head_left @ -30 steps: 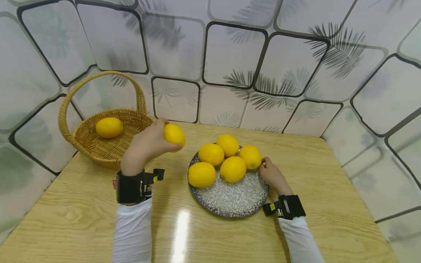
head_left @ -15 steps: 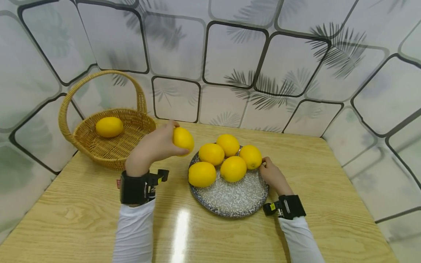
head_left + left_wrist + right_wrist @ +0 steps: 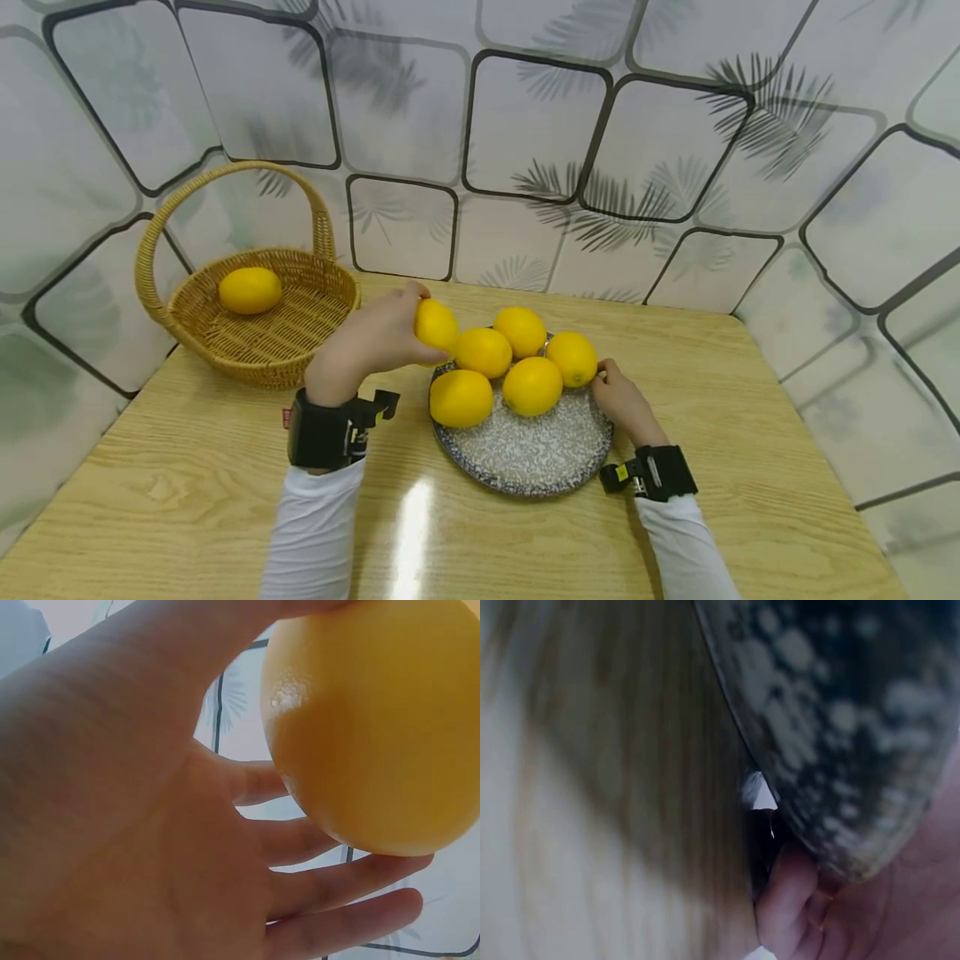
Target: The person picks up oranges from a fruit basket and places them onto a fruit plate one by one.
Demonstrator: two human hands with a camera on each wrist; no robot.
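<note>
My left hand [image 3: 375, 337] holds a yellow lemon [image 3: 437, 325] at the plate's left rim, where the lemon overlaps a neighbouring one in the head view. The left wrist view shows this lemon [image 3: 375, 727] between thumb and fingers, the fingers [image 3: 337, 881] spread along its side. Several lemons [image 3: 532, 387] lie on the back half of a round speckled grey plate [image 3: 536, 454] with a dark rim. My right hand [image 3: 624, 400] grips the plate's right rim. In the right wrist view its fingers [image 3: 787, 892] curl beneath the speckled rim [image 3: 840, 750], close to the tabletop.
A wicker basket [image 3: 225, 354] with a tall arched handle stands at the back left, with one lemon [image 3: 250, 291] inside. A patterned wall [image 3: 532, 125] borders the wooden table [image 3: 187, 500] behind and at both sides. A small red tag [image 3: 287, 418] shows near my left wrist.
My left hand has carried its lemon rightward and slightly toward me, from beside the basket to the plate's left rim. The right hand, plate and other lemons have stayed in place.
</note>
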